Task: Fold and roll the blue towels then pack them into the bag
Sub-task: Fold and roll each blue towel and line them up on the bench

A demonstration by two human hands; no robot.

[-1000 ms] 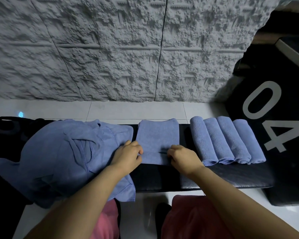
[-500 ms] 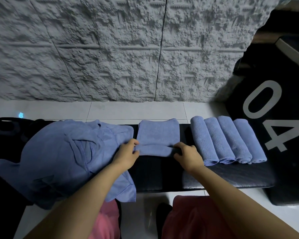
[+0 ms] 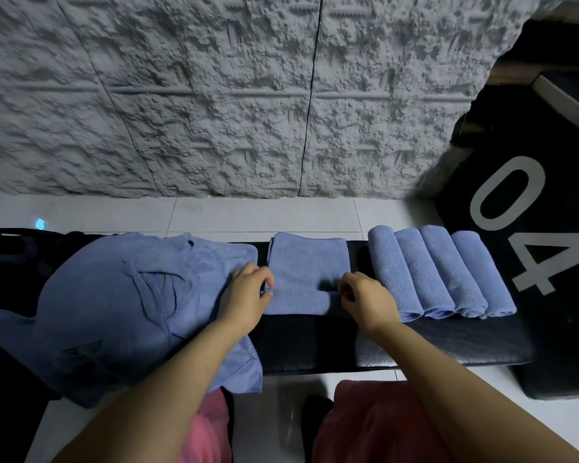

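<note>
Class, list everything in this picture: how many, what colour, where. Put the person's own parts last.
Bench: one, black, across the middle.
Rolled towels: four, blue, side by side on the bench's right.
Folded towel: one, blue, mid-bench.
Loose towel pile: count unclear, blue, bench's left.
Box marked 04: one, black, far right.
Dark object: unidentifiable, black, far left.
Wall: one, grey, behind.
Floor: one, white tiles, under the bench.
Trousers: one pair, pink, bottom edge.
Left hand: one, pinches folded towel's left edge.
Right hand: one, pinches its right edge.
</note>
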